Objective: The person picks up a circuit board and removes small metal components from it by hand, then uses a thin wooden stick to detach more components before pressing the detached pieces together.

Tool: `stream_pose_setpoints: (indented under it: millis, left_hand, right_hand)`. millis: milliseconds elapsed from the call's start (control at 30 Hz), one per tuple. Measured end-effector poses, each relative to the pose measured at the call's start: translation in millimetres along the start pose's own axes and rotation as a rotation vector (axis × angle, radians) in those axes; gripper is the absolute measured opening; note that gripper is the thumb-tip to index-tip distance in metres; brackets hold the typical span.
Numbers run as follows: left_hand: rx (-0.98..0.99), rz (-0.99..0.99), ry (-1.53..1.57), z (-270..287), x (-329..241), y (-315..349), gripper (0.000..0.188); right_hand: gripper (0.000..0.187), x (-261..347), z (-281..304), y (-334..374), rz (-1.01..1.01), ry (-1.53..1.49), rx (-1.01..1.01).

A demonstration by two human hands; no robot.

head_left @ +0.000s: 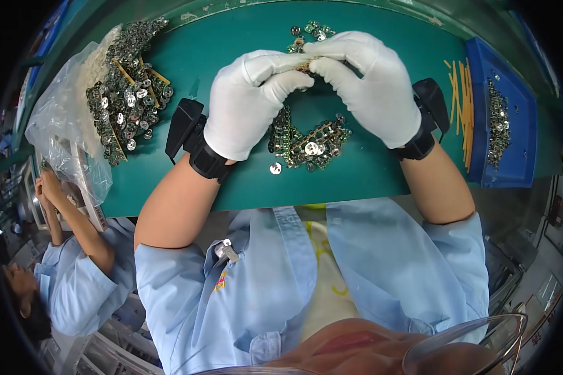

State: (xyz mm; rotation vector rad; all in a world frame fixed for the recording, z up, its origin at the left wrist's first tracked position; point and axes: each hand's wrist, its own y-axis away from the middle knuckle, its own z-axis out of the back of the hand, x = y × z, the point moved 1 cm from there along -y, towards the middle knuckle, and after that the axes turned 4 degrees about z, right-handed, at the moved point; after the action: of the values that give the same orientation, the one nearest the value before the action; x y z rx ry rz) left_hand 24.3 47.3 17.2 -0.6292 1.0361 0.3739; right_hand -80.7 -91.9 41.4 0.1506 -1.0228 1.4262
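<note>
Both my hands wear white gloves and meet above the green table. My left hand [247, 103] is closed, thumb and fingers pinched together. Against it, my right hand [375, 94] is pinched too. Between the fingertips shows a bit of a small tan and metal piece [304, 66]; the gloves cover most of it. Just beyond the fingers lie a few small shiny discs [319, 30]. Nearer me, below the hands, rests a cluster of strung metal discs [313, 144], with one loose round disc [276, 168] beside it.
On the left lies a large heap of metal discs [128, 106] with thin tan sticks, beside a clear plastic bag [62, 122]. At right, several tan sticks [464, 119] lie beside a blue tray [520, 147] holding small metal parts. Another person [81, 281] works at far left.
</note>
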Motion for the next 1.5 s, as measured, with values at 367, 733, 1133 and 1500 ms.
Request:
stream_pose_setpoints:
  millis: [367,733,1133,1500]
  left_hand:
    - [-0.074,0.032,-0.036,0,-6,-1,0.016]
    - [-0.024,0.038,0.06,1,1,-1,0.02]
    - [-0.051,0.158,0.105,-9,-9,11,0.016]
    - [-0.059,0.126,0.056,-9,-6,9,0.012]
  right_hand:
    - [0.02,7,3,3,-0.026,-0.006,-0.009]
    - [0.025,7,3,2,-0.103,-0.074,0.019]
    - [0.018,-2,-7,8,0.116,0.112,-0.053]
    - [0.009,11,-9,11,0.02,0.141,-0.113]
